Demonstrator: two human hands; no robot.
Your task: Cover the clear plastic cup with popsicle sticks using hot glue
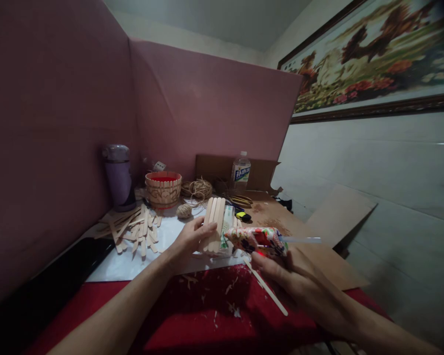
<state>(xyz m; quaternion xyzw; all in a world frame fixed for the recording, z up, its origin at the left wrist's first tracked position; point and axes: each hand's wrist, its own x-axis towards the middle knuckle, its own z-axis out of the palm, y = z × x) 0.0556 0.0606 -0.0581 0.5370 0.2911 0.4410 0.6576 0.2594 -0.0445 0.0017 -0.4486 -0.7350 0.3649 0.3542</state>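
Observation:
My left hand (pixel 195 237) is closed around the left side of a small packet (pixel 228 217) with white and green print. Several wooden craft sticks (pixel 215 217) lie side by side, upright, along its left face. In my right hand (pixel 281 271) is a flower-patterned hot glue gun (pixel 255 238), its nozzle pointing left, close to the packet's lower right. A translucent glue stick (pixel 301 240) juts out of the gun's back end. Below the gun lies a single craft stick (pixel 268 290) on the red cloth.
Loose craft sticks (pixel 142 229) are heaped at left on a white sheet (pixel 109 266). Behind stand a purple bottle (pixel 120 180), a stick-covered basket (pixel 163 191), twine (pixel 202 188), a twine ball (pixel 184 211) and a clear bottle (pixel 241 172). Cardboard (pixel 266 204) lies at right.

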